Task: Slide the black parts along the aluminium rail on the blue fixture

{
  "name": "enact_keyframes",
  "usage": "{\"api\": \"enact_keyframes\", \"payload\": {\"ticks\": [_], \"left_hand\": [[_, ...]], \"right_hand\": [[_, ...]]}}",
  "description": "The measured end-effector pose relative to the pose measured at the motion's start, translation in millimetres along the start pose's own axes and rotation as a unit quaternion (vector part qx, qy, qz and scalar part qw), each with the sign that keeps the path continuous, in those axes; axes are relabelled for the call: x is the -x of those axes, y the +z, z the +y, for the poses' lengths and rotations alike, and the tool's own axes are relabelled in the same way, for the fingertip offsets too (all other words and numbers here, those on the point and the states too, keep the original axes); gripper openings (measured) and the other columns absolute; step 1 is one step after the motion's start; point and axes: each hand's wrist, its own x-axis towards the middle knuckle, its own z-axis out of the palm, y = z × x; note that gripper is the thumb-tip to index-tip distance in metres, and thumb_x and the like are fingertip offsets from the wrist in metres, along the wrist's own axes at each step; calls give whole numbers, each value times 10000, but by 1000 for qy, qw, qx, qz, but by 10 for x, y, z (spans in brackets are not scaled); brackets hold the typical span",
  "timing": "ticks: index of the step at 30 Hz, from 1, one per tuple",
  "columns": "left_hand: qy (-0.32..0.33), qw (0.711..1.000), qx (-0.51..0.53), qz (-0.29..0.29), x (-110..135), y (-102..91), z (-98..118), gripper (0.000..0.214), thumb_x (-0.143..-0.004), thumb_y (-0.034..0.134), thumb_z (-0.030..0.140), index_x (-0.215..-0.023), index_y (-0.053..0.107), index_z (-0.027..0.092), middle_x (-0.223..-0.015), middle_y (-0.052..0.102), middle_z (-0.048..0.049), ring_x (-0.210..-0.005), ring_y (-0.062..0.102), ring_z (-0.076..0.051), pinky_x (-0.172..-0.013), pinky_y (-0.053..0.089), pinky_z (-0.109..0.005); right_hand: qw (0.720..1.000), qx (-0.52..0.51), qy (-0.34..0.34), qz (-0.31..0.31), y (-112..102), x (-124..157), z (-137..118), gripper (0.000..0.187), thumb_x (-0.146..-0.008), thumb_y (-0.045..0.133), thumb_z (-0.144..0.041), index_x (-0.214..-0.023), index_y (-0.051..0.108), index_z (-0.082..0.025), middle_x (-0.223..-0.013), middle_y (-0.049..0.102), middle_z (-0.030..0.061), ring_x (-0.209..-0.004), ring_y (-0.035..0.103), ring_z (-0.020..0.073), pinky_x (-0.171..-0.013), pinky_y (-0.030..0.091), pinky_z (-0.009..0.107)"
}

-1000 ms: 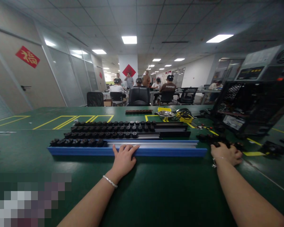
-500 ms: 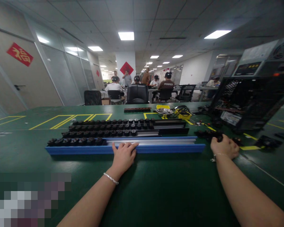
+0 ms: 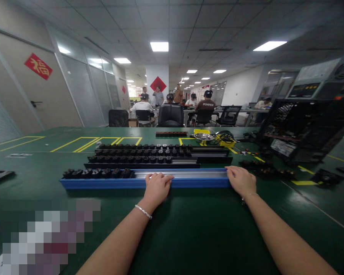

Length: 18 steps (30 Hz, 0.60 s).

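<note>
A long blue rail with a silvery inner channel lies across the table in front of me. Several small black socket modules sit in its left part. My left hand grips the rail's front wall near the middle, fingertips over the top edge. At the rail's right end, my right hand has its fingers closed together over the channel. Whatever is between those fingers is hidden. Behind the blue rail lie black rails, also partly filled with black modules.
Loose black modules lie in a pile on the right. Beyond stand an open black computer case, a metal bowl and a yellow container with cables. A dark red-brown strip lies farther back. People sit at distant desks.
My right hand has moved left from the loose black modules to the right end of the blue rail. My left hand keeps its hold on the rail. The view has shifted slightly.
</note>
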Motion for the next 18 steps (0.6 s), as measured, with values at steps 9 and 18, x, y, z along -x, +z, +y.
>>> {"api": "enact_keyframes", "payload": {"ticks": [9, 18], "left_hand": [[26, 999, 38, 23, 78, -27, -149, 271, -874, 419, 343, -995, 661, 357, -928, 667, 13, -990, 545, -176, -1061, 181, -506], [-204, 949, -69, 229, 217, -148, -557, 433, -831, 446, 334, -1227, 520, 174, -1392, 388, -141, -1313, 282, -310, -1061, 223, -557]], "right_hand": [[997, 16, 64, 40, -27, 208, -253, 377, -844, 321, -253, -1008, 661, -263, -1143, 632, 9, -1080, 481, 188, -949, 258, 407], [992, 33, 98, 76, 18, 240, -347, 362, -835, 352, -248, -1011, 669, -250, -1110, 646, 23, -959, 461, 225, -855, 288, 391]]}}
